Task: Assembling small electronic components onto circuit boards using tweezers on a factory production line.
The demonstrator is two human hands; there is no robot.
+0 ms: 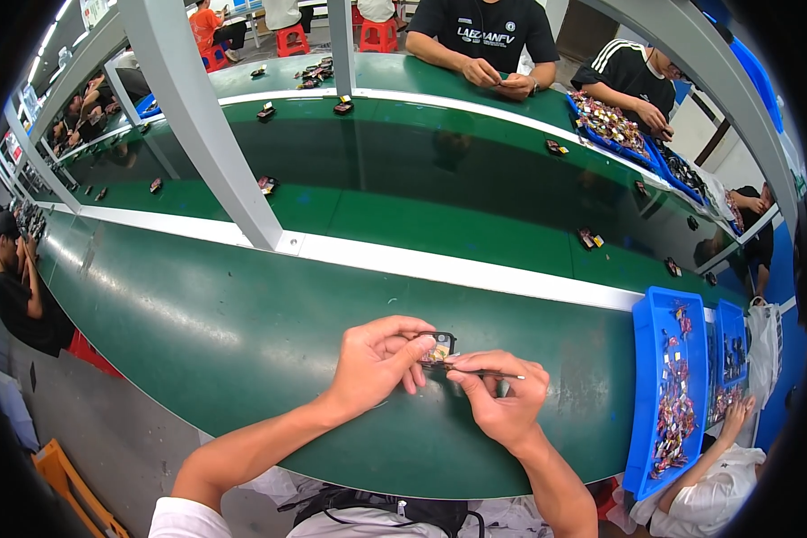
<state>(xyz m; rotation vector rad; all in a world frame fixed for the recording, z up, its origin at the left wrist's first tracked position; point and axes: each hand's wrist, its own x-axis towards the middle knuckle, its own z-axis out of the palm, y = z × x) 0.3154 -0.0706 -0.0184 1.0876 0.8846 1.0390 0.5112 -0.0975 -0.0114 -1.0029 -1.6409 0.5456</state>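
Over the green worktop, my left hand (377, 363) is closed on a small black-framed case (441, 345) with a colourful printed inside, pinched between thumb and fingers. My right hand (508, 399) is closed too, gripping a thin dark stick-like tool (495, 373) whose one end sticks out to the right. The tool's other end is at the lower edge of the case; my fingers hide the exact point of contact. I cannot make out what kind of tool it is.
To my right stands a blue tray (641, 403) of small colourful pieces, with a smaller blue bin (732, 327) beyond it. A conveyor belt (475, 211) carrying several small black items runs behind a white rail (475, 273). A grey metal post (197, 117) rises at left. Other people sit around.
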